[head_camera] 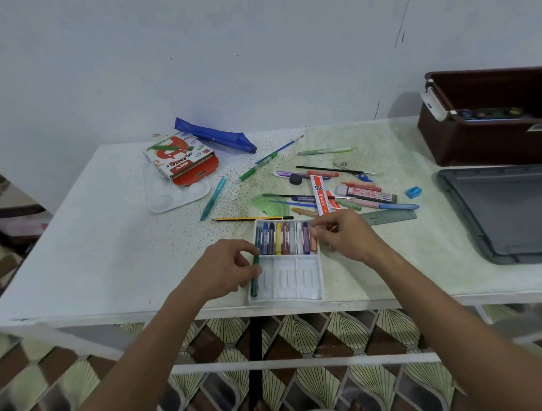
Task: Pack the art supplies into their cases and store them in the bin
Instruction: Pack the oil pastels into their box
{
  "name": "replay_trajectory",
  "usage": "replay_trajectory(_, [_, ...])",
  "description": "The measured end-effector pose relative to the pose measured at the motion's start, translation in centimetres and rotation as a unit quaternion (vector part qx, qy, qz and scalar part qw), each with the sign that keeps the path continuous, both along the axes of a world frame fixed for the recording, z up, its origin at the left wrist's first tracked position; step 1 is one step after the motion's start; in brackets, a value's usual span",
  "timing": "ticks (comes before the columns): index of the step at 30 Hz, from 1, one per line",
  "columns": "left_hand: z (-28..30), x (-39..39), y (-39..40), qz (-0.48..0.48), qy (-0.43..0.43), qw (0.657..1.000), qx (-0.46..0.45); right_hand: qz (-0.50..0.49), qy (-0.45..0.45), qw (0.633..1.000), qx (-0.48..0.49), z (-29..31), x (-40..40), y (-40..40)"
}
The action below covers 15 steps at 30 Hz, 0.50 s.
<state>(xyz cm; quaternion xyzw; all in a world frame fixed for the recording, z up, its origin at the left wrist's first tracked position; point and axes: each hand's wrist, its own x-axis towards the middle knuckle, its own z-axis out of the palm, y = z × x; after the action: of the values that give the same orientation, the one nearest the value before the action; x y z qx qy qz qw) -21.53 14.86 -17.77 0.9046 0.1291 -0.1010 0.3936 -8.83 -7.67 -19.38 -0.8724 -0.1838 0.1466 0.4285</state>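
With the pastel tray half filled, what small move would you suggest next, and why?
Probably lower the green pastel, pinched by the left hand, into the leftmost slot of the white tray; the near row looks empty, and the pastel already hangs over that corner.

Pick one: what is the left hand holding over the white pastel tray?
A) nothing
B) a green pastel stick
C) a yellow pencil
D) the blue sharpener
B: the left hand pinches a green pastel stick at the left edge of the white pastel tray, by the tray's bare near row. The yellow pencil and blue sharpener lie untouched on the table.
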Motion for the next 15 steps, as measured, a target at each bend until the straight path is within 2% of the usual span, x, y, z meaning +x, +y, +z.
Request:
replay_trajectory(4, [-0.08,-0.16,0.78,-0.034,0.005,0.999,-0.014,0.038,-0.013,0.999,-0.033,-0.05,-0.21,-0.46])
replay_trajectory(15, [-0.28,-0.23,0.84,-0.047,0.030,0.998,0.041,0.023,-0.014,0.998,-0.049,-0.28,-0.49,-0.09])
